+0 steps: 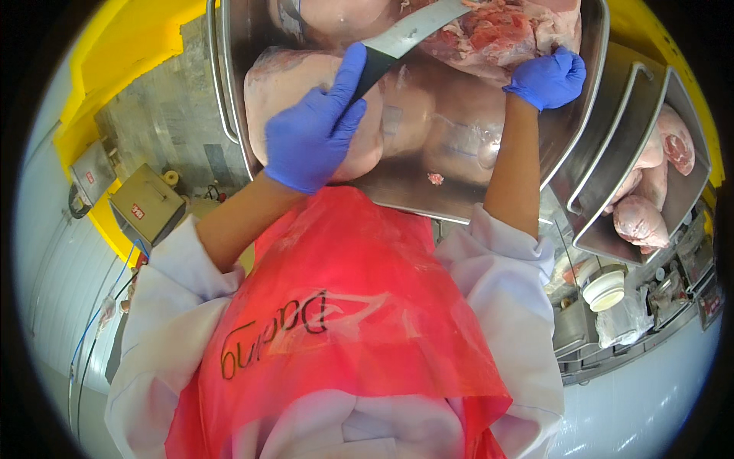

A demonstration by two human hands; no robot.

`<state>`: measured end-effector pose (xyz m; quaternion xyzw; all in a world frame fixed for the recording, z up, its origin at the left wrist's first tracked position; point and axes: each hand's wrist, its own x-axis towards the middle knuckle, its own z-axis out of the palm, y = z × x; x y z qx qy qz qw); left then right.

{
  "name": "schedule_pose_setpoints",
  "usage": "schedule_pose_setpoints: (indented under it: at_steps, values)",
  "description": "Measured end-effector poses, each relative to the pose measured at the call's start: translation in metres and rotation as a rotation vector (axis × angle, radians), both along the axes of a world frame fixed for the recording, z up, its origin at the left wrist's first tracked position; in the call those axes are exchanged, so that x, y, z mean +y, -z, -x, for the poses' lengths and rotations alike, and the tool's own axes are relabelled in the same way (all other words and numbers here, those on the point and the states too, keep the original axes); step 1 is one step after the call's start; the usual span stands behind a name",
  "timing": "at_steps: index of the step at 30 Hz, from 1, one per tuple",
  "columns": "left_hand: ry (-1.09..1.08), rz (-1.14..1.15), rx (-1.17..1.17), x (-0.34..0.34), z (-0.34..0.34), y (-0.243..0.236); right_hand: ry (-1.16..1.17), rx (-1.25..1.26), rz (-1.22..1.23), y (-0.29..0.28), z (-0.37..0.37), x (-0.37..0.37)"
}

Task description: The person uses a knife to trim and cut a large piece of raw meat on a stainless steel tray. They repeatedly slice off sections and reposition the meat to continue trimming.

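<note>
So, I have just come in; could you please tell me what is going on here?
A person in a red apron is working at a metal tub of meat. The left hand holds a black-handled knife, its blade over a red cut piece; whether it touches is hard to tell. The right hand is curled at the near edge of that piece. Large pale pieces lie beside it in the tub, and more meat sits in a metal bin to the right.

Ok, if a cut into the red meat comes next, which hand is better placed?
Left, probably: the left hand grips the knife, pointing it toward the red meat. The right hand shows no knife and sits at the meat's near edge.
</note>
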<state>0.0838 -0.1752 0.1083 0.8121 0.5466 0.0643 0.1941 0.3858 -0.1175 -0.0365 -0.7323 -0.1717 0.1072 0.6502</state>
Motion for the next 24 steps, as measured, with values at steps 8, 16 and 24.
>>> schedule_pose_setpoints:
  at_steps: [8, 16, 24]
  values:
    - [-0.216, 0.196, -0.019, -0.046, -0.025, 0.018, -0.01, -0.043, 0.053, 0.007, -0.004, 0.0]
    - [-0.346, 0.623, -0.091, -0.07, -0.044, 0.054, 0.005, -0.034, -0.021, 0.012, -0.007, 0.001]
    - [-0.315, 0.755, -0.004, -0.073, -0.043, 0.103, 0.015, -0.019, 0.071, 0.005, 0.006, -0.001]
